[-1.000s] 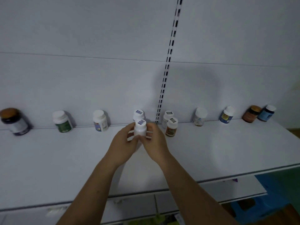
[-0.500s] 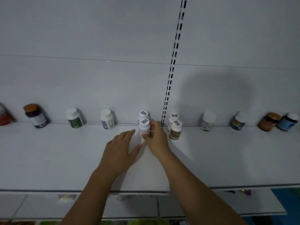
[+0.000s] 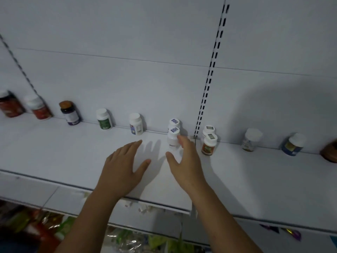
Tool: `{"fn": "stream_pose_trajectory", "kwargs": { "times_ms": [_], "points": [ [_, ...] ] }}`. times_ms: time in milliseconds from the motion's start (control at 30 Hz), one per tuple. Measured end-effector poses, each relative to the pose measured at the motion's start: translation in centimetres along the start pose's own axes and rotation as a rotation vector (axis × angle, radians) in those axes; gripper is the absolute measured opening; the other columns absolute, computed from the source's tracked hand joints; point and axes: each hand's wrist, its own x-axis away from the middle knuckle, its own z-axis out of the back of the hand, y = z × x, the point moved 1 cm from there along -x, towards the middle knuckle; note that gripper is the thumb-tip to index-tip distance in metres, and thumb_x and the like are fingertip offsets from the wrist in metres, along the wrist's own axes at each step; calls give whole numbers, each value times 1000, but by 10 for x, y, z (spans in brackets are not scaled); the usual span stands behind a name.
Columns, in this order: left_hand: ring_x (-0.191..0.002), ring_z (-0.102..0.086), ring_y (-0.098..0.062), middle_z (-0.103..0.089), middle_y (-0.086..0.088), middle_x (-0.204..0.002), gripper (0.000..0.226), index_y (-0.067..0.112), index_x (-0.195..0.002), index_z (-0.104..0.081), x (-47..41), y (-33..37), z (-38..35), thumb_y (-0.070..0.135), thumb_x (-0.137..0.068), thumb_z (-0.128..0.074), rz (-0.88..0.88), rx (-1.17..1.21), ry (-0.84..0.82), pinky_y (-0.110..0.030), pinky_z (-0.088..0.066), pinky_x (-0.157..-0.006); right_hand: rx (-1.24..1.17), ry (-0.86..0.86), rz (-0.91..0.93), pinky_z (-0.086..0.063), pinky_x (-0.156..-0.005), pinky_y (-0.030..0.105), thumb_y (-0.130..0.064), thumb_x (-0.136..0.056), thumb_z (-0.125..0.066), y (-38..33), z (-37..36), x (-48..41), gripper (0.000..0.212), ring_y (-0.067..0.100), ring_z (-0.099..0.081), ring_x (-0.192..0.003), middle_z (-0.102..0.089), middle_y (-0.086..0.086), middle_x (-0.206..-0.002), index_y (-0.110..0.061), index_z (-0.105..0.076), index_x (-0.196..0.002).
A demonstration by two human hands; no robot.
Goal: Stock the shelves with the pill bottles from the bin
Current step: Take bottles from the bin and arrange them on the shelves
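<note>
The white pill bottle (image 3: pixel 172 138) stands upright mid-shelf, just in front of a twin bottle (image 3: pixel 174 123) at the back wall. To its left, your left hand (image 3: pixel 124 170) is palm-down over the shelf (image 3: pixel 54 152), fingers spread wide and holding nothing. Your right hand (image 3: pixel 186 161) is loosely open, its fingertips (image 3: pixel 180 140) right beside the bottle; whether they touch is unclear.

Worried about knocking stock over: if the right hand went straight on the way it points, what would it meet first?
The right hand would likely meet the front white bottle first, right by its fingertips.
</note>
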Motion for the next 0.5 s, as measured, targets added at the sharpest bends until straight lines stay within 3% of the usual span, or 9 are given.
{"fn": "stream_pose_trajectory", "kwargs": {
  "times_ms": [133,267,500],
  "points": [
    [-144,-46,-17,-46,10,-160,78,35,-160,-34,32,-18,26,79,-95,-34,100,-62,67,-45,-42,-116,79,-238,195,-42,-105,25,-47,-100,-62,-45,0,12,43,8,-51,-129,-55,-13,-138,-34,-53,-140],
    [-149,-38,-16,-39,11,-164,77,39,-162,-26,75,-49,60,77,-96,-39,241,-163,91,-47,-36,-119,163,-442,350,-42,-112,36,-56,-99,-57,-86,-31,20,57,13,-45,-134,-50,-11,-148,-33,-43,-149],
    [-149,-38,-19,-40,10,-162,76,39,-161,-28,168,-135,123,78,-96,-38,520,-224,176,-52,-38,-119,249,-705,608,-36,-114,40,-62,-99,-54,-156,-141,48,67,18,-39,-139,-42,-6,-154,-32,-34,-156]
  ]
}}
